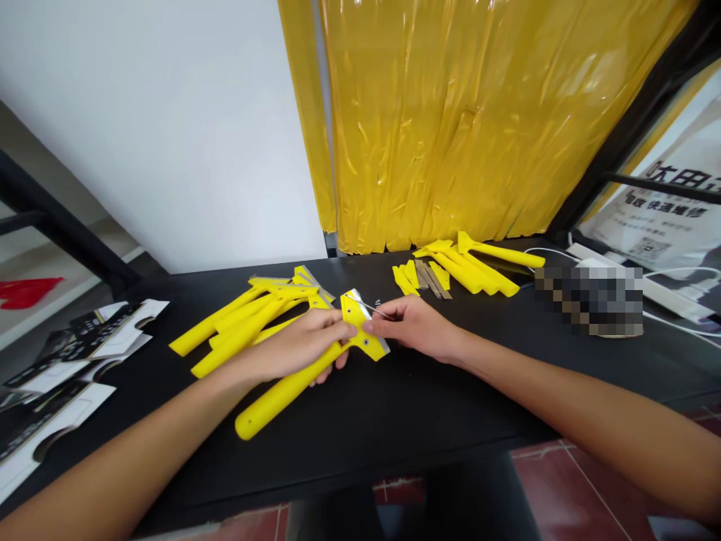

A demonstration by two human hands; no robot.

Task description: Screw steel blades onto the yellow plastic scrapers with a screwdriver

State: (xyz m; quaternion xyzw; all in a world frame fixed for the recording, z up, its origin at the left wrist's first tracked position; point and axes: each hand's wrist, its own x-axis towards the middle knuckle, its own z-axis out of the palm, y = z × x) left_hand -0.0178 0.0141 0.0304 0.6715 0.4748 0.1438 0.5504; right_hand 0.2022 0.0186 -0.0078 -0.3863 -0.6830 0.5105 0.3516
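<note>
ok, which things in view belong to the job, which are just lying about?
Job, likely:
yellow scraper, left hand
thin metal tool, right hand
left scraper pile
right scraper pile
flat strips

Lying about, apparently:
printed cards
long white bar
printed bag
red item

A hand could pass over the bare table (422, 409) to the right of the held scraper (298, 384), up to the right forearm (535, 382). Left of that scraper, piled yellow scrapers (239, 338) blocked the way; beyond it, a yellow plastic curtain (439, 135) did.
</note>
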